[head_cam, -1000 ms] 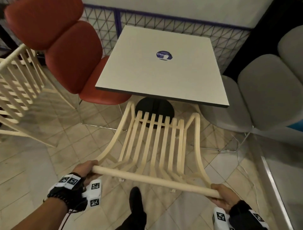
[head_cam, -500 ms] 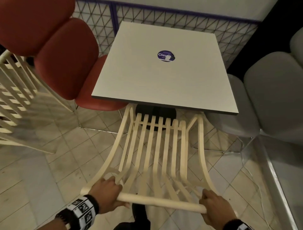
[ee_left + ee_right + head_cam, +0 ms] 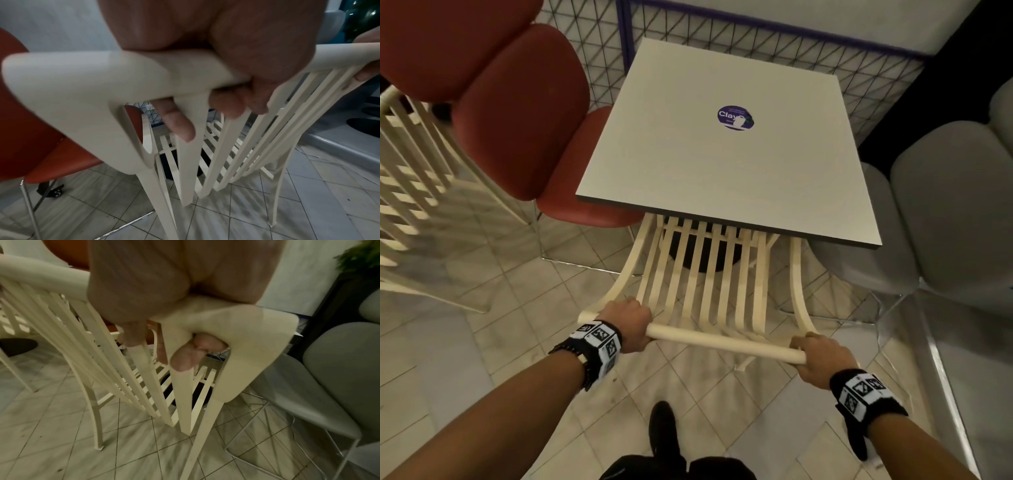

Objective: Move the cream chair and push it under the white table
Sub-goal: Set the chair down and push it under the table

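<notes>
The cream chair (image 3: 709,274) of thin slats stands in front of me, its seat partly hidden beneath the white table (image 3: 722,164). My left hand (image 3: 628,320) grips the left end of the chair's top rail (image 3: 722,339), and my right hand (image 3: 820,356) grips its right end. In the left wrist view my fingers (image 3: 179,123) curl around the cream chair (image 3: 82,91) and poke between its slats. The right wrist view shows the same wrap of my fingers (image 3: 185,358) on the cream chair (image 3: 236,344) at its corner.
A red padded chair (image 3: 517,113) stands left of the table, a grey one (image 3: 935,219) right of it. Another cream slatted chair (image 3: 417,192) is at far left. The table's black base (image 3: 698,257) shows through the slats. A wire fence (image 3: 756,44) runs behind. My shoe (image 3: 664,431) is on the tiled floor.
The chair has slid forward, so its seat's front end now lies under the table edge. Both hands kept their grip on the top rail and moved forward with it.
</notes>
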`<state>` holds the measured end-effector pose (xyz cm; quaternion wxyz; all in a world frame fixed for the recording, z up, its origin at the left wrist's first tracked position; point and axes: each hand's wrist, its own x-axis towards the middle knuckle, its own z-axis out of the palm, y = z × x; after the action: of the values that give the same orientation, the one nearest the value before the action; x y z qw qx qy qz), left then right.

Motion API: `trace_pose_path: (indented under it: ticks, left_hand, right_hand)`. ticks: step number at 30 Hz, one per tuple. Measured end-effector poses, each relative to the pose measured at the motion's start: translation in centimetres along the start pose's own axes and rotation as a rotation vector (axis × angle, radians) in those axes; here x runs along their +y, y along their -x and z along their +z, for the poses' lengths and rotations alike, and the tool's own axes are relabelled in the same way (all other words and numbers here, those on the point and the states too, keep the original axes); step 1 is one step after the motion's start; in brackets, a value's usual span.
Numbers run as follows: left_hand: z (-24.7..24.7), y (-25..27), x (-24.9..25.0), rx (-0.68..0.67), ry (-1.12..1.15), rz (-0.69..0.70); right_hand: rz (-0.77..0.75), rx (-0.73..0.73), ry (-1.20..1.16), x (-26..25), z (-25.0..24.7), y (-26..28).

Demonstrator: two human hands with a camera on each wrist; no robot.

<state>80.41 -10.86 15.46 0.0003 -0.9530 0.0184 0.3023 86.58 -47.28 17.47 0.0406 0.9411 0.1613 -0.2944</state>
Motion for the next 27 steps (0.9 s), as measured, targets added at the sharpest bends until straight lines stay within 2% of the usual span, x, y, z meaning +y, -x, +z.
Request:
trace_pose_path:
  ticks: [6, 27]
  left_hand:
    - [-0.1, -0.3, 0.4, 0.001, -0.007, -0.04]
    - [-0.6, -0.2, 1.6, 0.016, 0.014, -0.07]
  right_hand:
    - [0.078, -0.062, 0.058, 0.2, 0.1, -0.5]
    - [0.099, 0.007, 0.054, 1.5, 0.6, -1.2]
